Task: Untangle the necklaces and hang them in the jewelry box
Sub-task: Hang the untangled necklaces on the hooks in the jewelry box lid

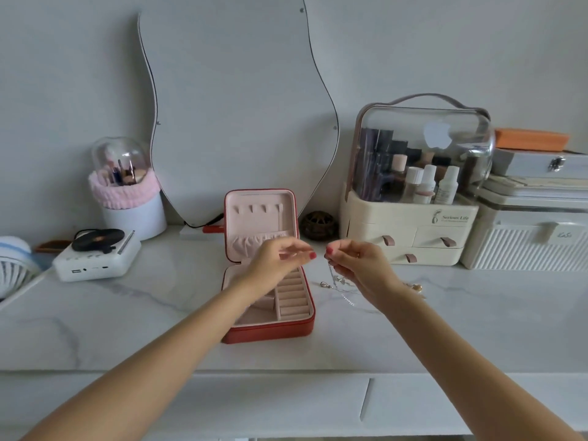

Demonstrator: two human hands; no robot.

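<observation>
Red-nailed fingertips pinched together on the right hand (pixel 356 262), gripping a thin silver chain of the necklaces (pixel 339 283), which hung down to a small tangle on the marble worktop (pixel 127 313) just right of the box (pixel 270 326). Left hand (pixel 276 259) hovered over the open box, its fingers loosely curled, thumb and forefinger near each other; whether they pinched the fine chain could not be told, as motion blur smeared the fingertips. Pink lining showed inside the red box, with four hooks (pixel 257 209) in its upright lid bare. That hand and forearm hid part of the box's tray. A gold-coloured pendant (pixel 417 288) lay partly behind the right wrist, hard to make out. Toward the back right edge stood a cream organiser (pixel 410 227) printed "Serious Life", smaller print below it unreadable. A wavy mirror (pixel 235 106) leaned at the back edge.
</observation>
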